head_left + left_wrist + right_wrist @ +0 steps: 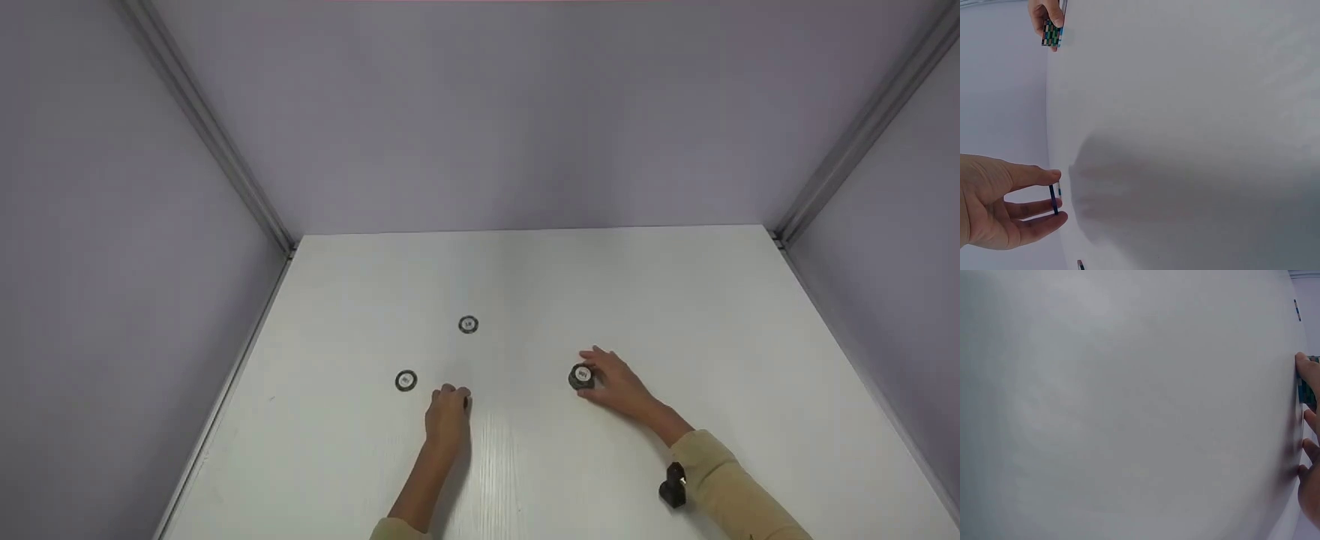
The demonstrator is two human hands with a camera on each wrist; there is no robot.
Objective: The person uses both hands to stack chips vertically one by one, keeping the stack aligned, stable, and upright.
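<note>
A short dark stack of chips [581, 376] with a white-centred top stands on the white table [525, 285] right of centre. My right hand [592, 373] curls its fingers and thumb round the stack; its coloured edge [1310, 387] shows by my fingertips [1304, 363] in the right wrist view. My left hand [454, 392] rests on the table at centre front. It pinches a single thin chip [1054, 197], seen edge-on, between thumb and fingers [1044, 209]. Two more single chips lie flat: one [468, 324] further back, one [406, 380] left of my left hand.
Grey-lilac walls enclose the table on the left, back and right, with metal strips in the corners [225, 157]. A small black device [673, 486] sits on my right wrist over the tan sleeve [731, 487].
</note>
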